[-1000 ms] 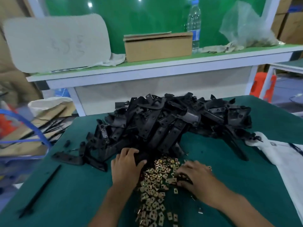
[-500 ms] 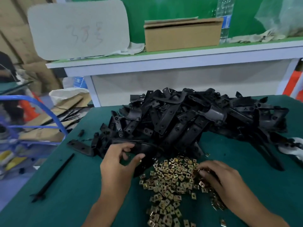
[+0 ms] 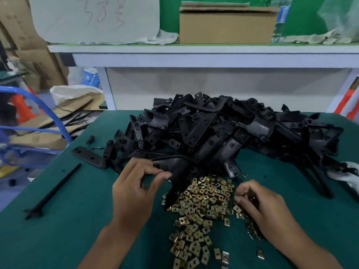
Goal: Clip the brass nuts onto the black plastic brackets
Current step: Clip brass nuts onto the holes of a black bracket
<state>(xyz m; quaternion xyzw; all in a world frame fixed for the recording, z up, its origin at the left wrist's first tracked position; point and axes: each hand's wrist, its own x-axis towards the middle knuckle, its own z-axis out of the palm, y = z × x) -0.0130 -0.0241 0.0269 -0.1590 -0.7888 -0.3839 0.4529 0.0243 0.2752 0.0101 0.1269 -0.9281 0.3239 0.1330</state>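
Brass nuts (image 3: 202, 202) piled between the hands; right hand (image 3: 260, 206) fingers curled, pinching some. Left hand (image 3: 134, 193) pinches a black bracket (image 3: 174, 167) at the heap's (image 3: 233, 129) edge. Scrawl on the board (image 3: 93, 18) unreadable.

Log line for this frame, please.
left hand: holding black plastic bracket | right hand: picking from loose brass clip nuts | green table mat | nut not yet clipped

Your way forward is blocked by the heaped black plastic brackets (image 3: 223, 133); bare green counter (image 3: 81, 220) lies open left, past the thin black plastic rod (image 3: 56, 191).
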